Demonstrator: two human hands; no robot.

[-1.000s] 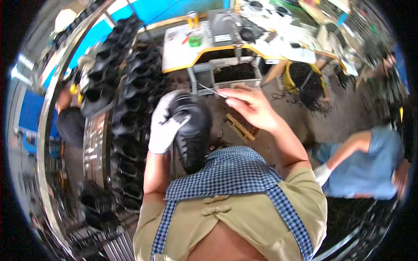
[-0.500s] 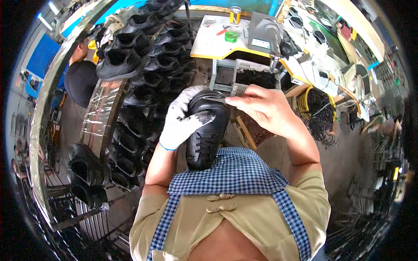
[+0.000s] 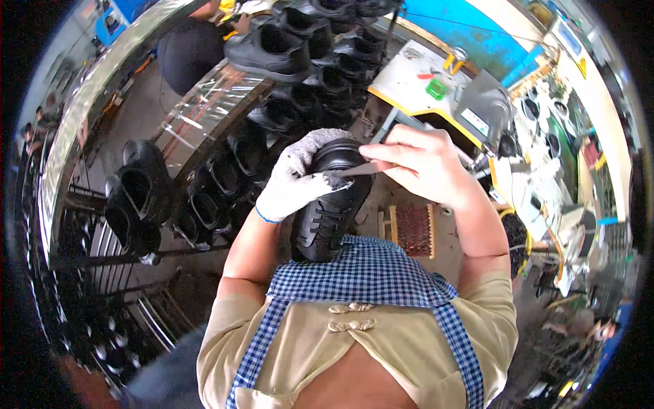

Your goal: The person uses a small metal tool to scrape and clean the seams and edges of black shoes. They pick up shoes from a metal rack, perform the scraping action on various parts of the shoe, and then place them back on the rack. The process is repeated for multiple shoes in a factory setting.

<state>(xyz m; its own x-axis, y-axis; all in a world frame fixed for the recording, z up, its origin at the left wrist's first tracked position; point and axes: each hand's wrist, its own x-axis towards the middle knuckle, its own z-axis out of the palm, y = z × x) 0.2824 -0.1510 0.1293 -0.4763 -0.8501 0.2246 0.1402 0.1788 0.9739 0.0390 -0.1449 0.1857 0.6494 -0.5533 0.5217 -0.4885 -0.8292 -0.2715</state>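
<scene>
My left hand (image 3: 286, 184), in a white glove with dark stains on the thumb, grips a black lace-up shoe (image 3: 320, 228) around its toe end. The shoe's toe points away from me and its heel end rests against my checked apron (image 3: 354, 273). Bare, my right hand (image 3: 429, 167) pinches a thin flat metal blade (image 3: 360, 170) between thumb and fingers. Its tip lies at the front of the shoe, close to the gloved thumb. Part of the toe is hidden beneath the glove.
A rack with several black shoes (image 3: 272, 51) stands to my left, with a wrapped board (image 3: 211, 109) along it. Ahead right is a white worktable (image 3: 409, 75) holding a green item (image 3: 436, 88) and a grey machine (image 3: 484, 102). A woven stool (image 3: 412, 232) stands low. Another person is at far left.
The view has turned left, so rack and table sit further right. The blade has shifted from across the toe to nearer the gloved thumb. Both hands keep their holds.
</scene>
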